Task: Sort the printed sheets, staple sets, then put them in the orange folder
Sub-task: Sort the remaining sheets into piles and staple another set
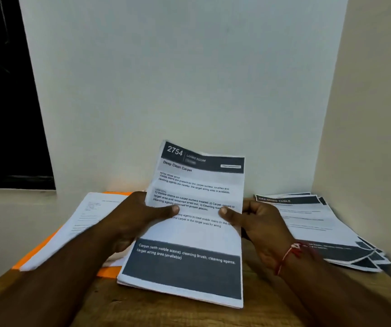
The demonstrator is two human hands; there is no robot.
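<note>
A stack of printed sheets (189, 234) stands tilted in front of me, its lower edge near the wooden table. The top page has a dark header reading "2754 Living Room" and the title "Deep Clean Carpet". My left hand (140, 218) grips the stack's left edge, thumb across the page. My right hand (258, 223) grips the right edge, thumb on the text. The orange folder (109, 271) lies flat at the left, mostly covered by white sheets (81, 223). No stapler shows.
A fanned pile of printed sheets (319, 227) headed "Dressing Table" lies at the right, by the side wall. The wooden table (142, 310) sits in a corner of pale walls. A dark window (5, 102) is at the left.
</note>
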